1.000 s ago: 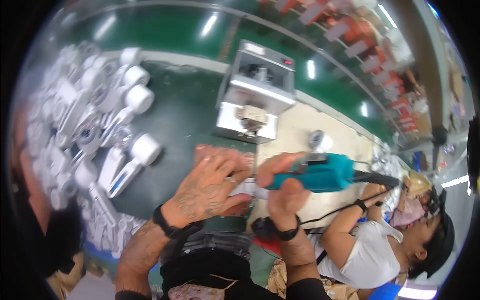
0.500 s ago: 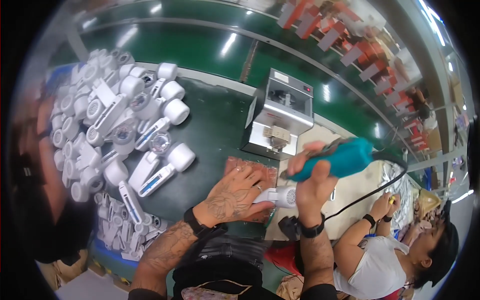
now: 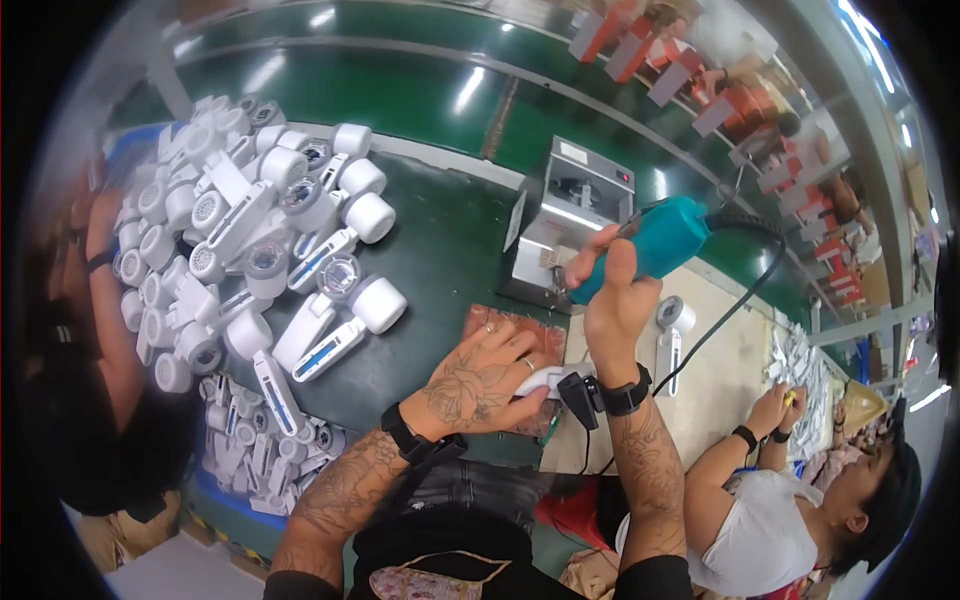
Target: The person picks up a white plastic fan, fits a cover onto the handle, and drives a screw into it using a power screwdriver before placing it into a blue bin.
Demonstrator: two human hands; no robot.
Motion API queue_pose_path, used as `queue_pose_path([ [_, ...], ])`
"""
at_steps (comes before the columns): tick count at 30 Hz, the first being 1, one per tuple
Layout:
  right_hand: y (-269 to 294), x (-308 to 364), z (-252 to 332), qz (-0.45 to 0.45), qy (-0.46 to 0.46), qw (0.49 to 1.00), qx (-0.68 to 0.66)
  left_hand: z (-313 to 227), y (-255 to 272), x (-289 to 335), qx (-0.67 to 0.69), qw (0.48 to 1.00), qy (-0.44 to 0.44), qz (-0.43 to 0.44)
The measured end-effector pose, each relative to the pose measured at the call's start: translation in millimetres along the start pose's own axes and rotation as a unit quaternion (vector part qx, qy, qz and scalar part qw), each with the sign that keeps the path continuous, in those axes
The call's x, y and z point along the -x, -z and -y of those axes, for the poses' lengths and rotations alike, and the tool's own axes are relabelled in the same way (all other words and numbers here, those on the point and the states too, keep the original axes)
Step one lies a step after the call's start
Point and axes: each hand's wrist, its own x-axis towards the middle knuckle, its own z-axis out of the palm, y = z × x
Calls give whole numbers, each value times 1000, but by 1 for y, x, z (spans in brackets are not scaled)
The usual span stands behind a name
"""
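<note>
My left hand (image 3: 482, 377) lies over a white handheld device (image 3: 540, 383), its fingers curled on it against a reddish mat (image 3: 487, 321). The device's round end is mostly hidden behind the black gadget (image 3: 579, 397) at my right wrist. Raised beyond it, my right hand (image 3: 620, 308) grips a teal power tool (image 3: 655, 240), probably an electric screwdriver. A thick black cord (image 3: 770, 264) runs from the tool's back end; its working tip is hidden by my fingers. Another white device (image 3: 670, 347), with a round head and straight handle, rests on the beige board right of that hand.
A big heap of similar white devices (image 3: 262, 258) covers the table's left side, with more in a blue-edged bin (image 3: 225, 497) below. A grey metal machine (image 3: 571, 216) stands behind the mat. One person (image 3: 765, 510) works at right; another's arm (image 3: 113, 300) reaches in at left.
My right hand has lifted the teal tool up and to the left, away from the white device under my left hand. The device on the beige board now shows more fully.
</note>
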Motion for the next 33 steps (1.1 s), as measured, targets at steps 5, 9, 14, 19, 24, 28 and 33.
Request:
queue_pose_path([
  [5,21,60,33,-13,-17,997,-73,1,-7,-1,-15,999,3,-29],
  [9,28,83,42,-10,-20,999,-27,-2,2,-7,-1,1000,3,-1],
  [14,32,87,37,-8,-14,1000,-19,-1,2,-9,10,999,32,28],
  [19,28,93,32,-8,-14,1000,-21,-5,9,-9,-12,999,27,34],
  [24,31,102,21,-8,-14,997,-76,-4,6,-8,-8,1000,-2,23],
  [28,34,104,24,-7,-9,996,-89,-8,2,-9,-28,999,-21,-10],
  [33,38,105,26,-11,-43,994,-104,-6,3,-6,-39,999,-26,-10],
])
